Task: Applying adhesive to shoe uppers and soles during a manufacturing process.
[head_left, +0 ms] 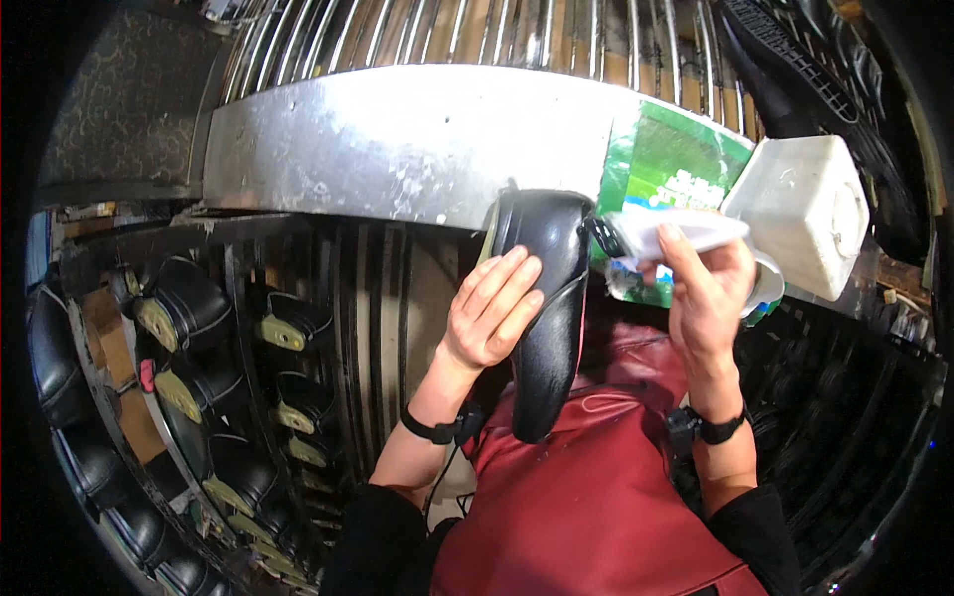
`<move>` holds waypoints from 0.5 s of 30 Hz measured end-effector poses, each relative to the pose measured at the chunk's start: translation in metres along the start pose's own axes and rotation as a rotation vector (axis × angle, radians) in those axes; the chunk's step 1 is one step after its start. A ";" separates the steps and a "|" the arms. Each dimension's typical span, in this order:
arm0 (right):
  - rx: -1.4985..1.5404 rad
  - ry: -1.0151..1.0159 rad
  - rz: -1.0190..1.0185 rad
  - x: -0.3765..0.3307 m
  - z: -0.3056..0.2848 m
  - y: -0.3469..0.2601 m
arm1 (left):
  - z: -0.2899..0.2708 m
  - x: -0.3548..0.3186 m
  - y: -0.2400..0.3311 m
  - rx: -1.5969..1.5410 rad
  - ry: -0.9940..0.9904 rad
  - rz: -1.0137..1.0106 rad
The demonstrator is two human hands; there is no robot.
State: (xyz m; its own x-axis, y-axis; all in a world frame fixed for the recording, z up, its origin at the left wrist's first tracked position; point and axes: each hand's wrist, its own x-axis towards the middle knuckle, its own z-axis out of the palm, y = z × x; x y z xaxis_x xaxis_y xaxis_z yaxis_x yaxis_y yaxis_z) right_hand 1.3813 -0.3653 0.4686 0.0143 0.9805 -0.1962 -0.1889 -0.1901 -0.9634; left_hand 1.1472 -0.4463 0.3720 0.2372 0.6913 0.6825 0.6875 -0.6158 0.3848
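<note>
A black leather shoe (553, 328) stands lengthwise in front of me, its broad end against the metal ledge and its narrow end down over my red apron. The fingers of my left hand (495, 310) lie along its left side and hold it. In my right hand (708, 288) is a brush (696, 227) with a white handle, gripped between thumb and fingers. Its dark bristles meet the right edge of the shoe near the broad end. My right palm and some fingers are partly hidden by the handle.
A shiny metal ledge (397, 139) runs across, with a row of metal rollers (447, 40) behind it. A green printed sheet (686, 149) lies on its right end, beside a white plastic container (800, 214). Racks at left carry several black shoes (189, 303). My red apron (596, 487) covers my lap.
</note>
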 end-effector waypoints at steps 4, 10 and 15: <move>-0.154 -0.061 -0.045 -0.045 -0.018 -0.001 | 0.002 -0.002 -0.003 -0.001 0.022 0.016; -0.129 -0.073 -0.015 -0.033 -0.004 0.005 | 0.000 -0.003 -0.002 -0.002 0.017 0.018; -0.191 0.012 -0.097 0.018 0.005 0.014 | 0.003 -0.002 0.000 -0.005 0.018 0.023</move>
State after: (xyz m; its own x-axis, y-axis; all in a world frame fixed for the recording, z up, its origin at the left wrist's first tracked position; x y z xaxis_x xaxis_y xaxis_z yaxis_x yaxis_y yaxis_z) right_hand 1.3739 -0.3500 0.4523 0.0351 0.9942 -0.1019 0.0033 -0.1021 -0.9948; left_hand 1.1486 -0.4468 0.3691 0.2404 0.6705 0.7019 0.6789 -0.6330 0.3721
